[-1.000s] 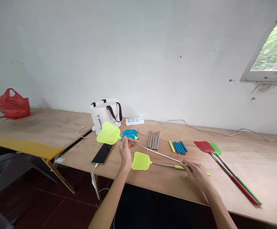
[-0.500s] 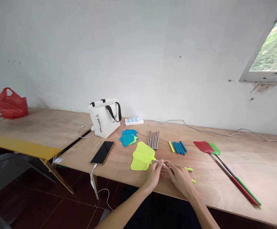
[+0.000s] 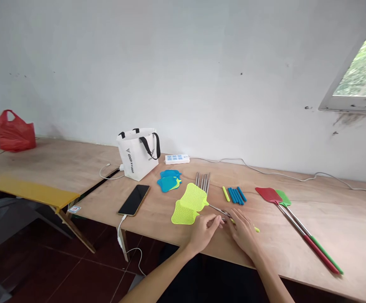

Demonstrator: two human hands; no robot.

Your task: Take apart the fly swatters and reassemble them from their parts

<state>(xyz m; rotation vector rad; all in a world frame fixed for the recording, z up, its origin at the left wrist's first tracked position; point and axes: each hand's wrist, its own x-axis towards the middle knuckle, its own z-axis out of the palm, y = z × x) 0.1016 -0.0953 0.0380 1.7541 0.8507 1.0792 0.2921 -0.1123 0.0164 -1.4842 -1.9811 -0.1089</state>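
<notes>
Two yellow-green fly swatters lie overlapped near the table's front edge; the upper swatter head [image 3: 194, 196] partly covers the lower swatter head [image 3: 181, 214]. My left hand [image 3: 204, 230] pinches a metal rod just behind the heads. My right hand [image 3: 243, 229] rests right beside it, fingers curled over the collapsed metal rod [image 3: 218, 208] and the yellow handle end [image 3: 256, 229]. The two hands nearly touch.
On the plywood table [image 3: 343, 219] lie a phone [image 3: 134, 200], a white tote bag [image 3: 138, 153], blue swatter heads [image 3: 169, 181], several metal rods [image 3: 203, 182], blue and yellow handle sleeves [image 3: 236, 194], a red swatter [image 3: 293, 223], a green swatter [image 3: 309, 231]. A red plastic bag [image 3: 11, 131] sits far left.
The raised swatter with its long extended rod came down onto the other swatter, its rod now short. My left hand slid from the head toward my right hand.
</notes>
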